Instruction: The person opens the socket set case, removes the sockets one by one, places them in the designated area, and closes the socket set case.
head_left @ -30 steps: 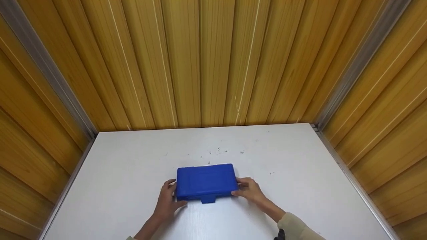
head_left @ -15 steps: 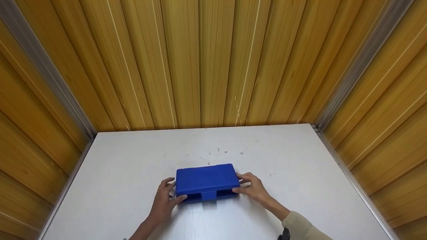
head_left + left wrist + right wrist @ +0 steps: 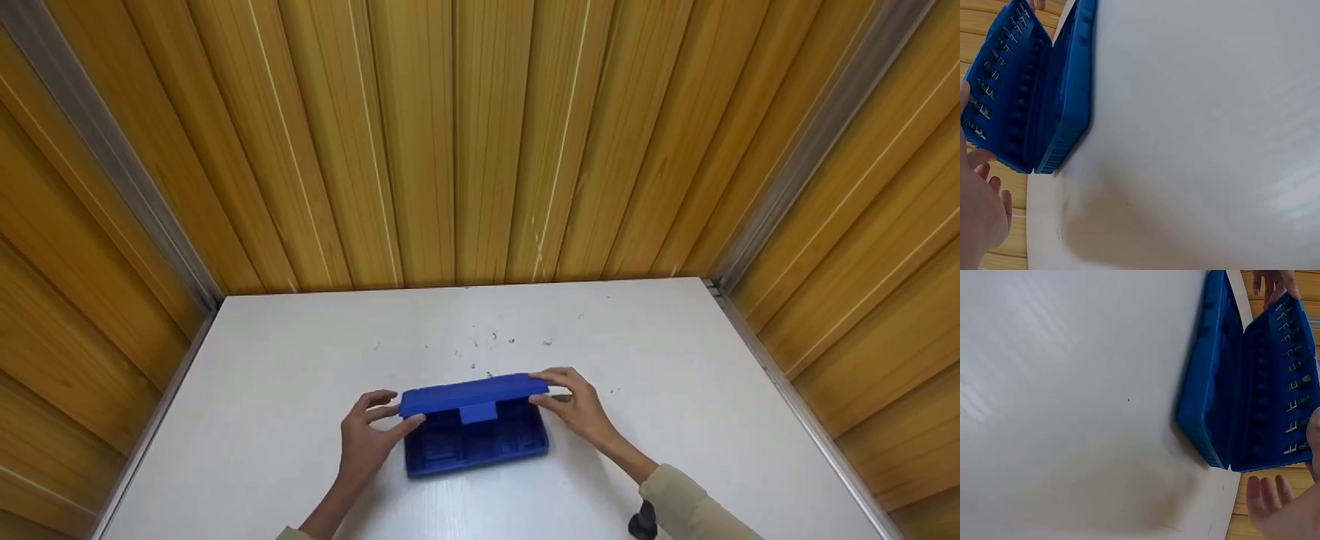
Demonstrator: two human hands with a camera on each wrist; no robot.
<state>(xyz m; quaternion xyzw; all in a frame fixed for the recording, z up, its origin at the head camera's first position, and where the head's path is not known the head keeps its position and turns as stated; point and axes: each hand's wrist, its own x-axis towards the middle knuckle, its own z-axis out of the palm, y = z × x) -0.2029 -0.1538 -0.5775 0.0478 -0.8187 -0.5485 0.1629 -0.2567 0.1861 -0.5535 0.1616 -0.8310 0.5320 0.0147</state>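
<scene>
A blue plastic hinged case lies on the white table, its lid (image 3: 476, 394) raised and tilted back above the base (image 3: 480, 466). A latch tab (image 3: 478, 413) hangs from the lid's front edge. My left hand (image 3: 365, 435) pinches the lid's left corner, thumb on the front edge. At the opposite corner my right hand (image 3: 577, 405) grips the lid between thumb and fingers. Several small metal bits (image 3: 994, 73) sit in a row inside the lid, seen in both wrist views. The base shows dark moulded recesses.
The white table (image 3: 285, 360) carries small dark marks (image 3: 491, 339) behind the case. Wood-patterned panels (image 3: 480, 150) wall the back and both sides, with grey metal rails (image 3: 795, 405) along the side edges. A black object (image 3: 643, 520) is at the right sleeve.
The lid has swung up and back from nearly closed, baring the base's inside. Both hands have risen with its front corners, and the case's front has come slightly nearer.
</scene>
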